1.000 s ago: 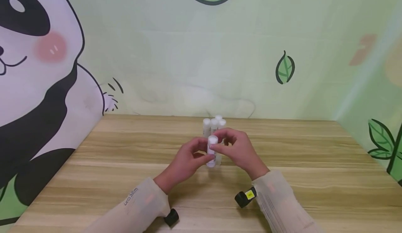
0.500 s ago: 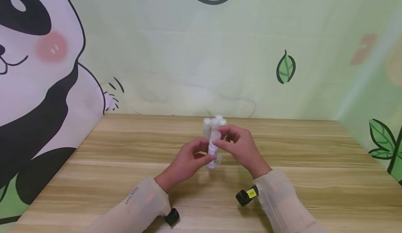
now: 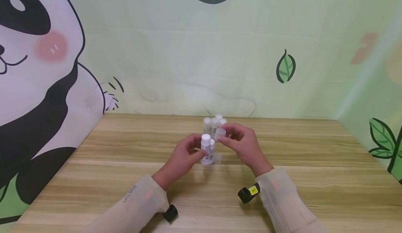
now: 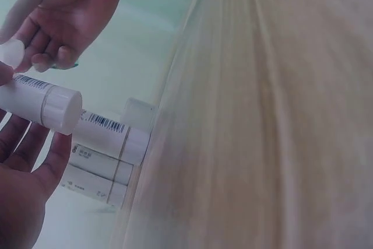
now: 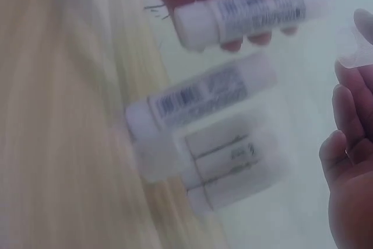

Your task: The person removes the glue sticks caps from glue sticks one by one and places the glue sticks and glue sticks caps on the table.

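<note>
Cap (image 3: 221,132) lifted off tube (image 3: 205,145) | left grip (image 3: 183,155) pinching tube | right grip (image 3: 245,144) pinching cap

Dressed in pale beige, thin-looking left sleeve (image 3: 125,210) and right sleeve (image 3: 290,205). Printed on left with small dark lettering (image 3: 129,193); on right with fine dark parallel lines (image 3: 272,208). Tinged with faint reddish patches (image 3: 274,183). Fitted with blocky black left camera (image 3: 170,213) and right camera (image 3: 245,196), latter marked by yellow label (image 3: 253,190). Bare at left hand (image 3: 179,158) and right hand (image 3: 244,145).

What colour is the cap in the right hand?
Translucent whitish cap, best seen in the head view.
</note>
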### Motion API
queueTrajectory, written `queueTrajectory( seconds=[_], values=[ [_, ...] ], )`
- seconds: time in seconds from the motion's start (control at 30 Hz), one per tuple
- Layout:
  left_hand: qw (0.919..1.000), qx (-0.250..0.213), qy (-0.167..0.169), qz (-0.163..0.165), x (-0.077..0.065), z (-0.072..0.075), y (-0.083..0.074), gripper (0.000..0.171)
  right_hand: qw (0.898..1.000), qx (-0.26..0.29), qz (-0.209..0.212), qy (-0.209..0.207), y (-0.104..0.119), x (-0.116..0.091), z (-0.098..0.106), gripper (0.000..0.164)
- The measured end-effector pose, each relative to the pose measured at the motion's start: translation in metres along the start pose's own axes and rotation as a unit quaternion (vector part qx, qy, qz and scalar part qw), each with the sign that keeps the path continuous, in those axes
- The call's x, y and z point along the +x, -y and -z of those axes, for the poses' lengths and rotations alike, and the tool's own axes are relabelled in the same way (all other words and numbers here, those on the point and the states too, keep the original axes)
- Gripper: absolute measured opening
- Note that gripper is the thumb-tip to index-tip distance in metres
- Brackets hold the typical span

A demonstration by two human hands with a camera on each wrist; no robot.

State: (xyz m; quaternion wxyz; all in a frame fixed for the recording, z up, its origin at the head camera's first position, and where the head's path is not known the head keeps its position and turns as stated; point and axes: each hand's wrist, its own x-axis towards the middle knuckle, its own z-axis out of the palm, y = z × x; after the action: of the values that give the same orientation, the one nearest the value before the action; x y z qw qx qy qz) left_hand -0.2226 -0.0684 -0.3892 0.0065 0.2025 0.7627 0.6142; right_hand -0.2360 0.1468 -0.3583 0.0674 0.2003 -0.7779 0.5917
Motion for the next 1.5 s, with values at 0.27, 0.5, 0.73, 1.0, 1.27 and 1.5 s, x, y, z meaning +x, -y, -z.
queueTrajectory(
  seconds=[0.27, 0.5, 0.73, 1.0, 1.27, 1.5],
  values=[
    [0.9994, 0.009, -0.030, 0.014, 0.004, 0.008, 0.007, 0.033, 0.999, -0.028, -0.031, 0.012, -0.015, 0.003, 0.006, 0.034],
    [0.9985, 0.013, -0.035, 0.041, 0.008, 0.010, 0.011, 0.032, 0.996, -0.060, -0.047, 0.039, -0.031, 0.003, 0.010, 0.030],
    [0.9980, 0.023, -0.027, 0.052, 0.011, 0.010, 0.018, 0.034, 0.992, -0.102, -0.058, 0.054, -0.047, 0.004, 0.013, 0.028],
    [0.9977, 0.032, -0.015, 0.057, 0.013, 0.010, 0.024, 0.035, 0.982, -0.131, -0.072, 0.117, -0.054, 0.002, 0.020, 0.022],
    [0.9967, 0.036, -0.009, 0.073, 0.013, 0.010, 0.027, 0.035, 0.970, -0.163, -0.091, 0.155, -0.060, 0.002, 0.022, 0.024],
    [0.9962, 0.047, -0.001, 0.073, 0.013, 0.009, 0.028, 0.034, 0.965, -0.184, -0.086, 0.169, -0.059, 0.001, 0.021, 0.024]
  ],
)
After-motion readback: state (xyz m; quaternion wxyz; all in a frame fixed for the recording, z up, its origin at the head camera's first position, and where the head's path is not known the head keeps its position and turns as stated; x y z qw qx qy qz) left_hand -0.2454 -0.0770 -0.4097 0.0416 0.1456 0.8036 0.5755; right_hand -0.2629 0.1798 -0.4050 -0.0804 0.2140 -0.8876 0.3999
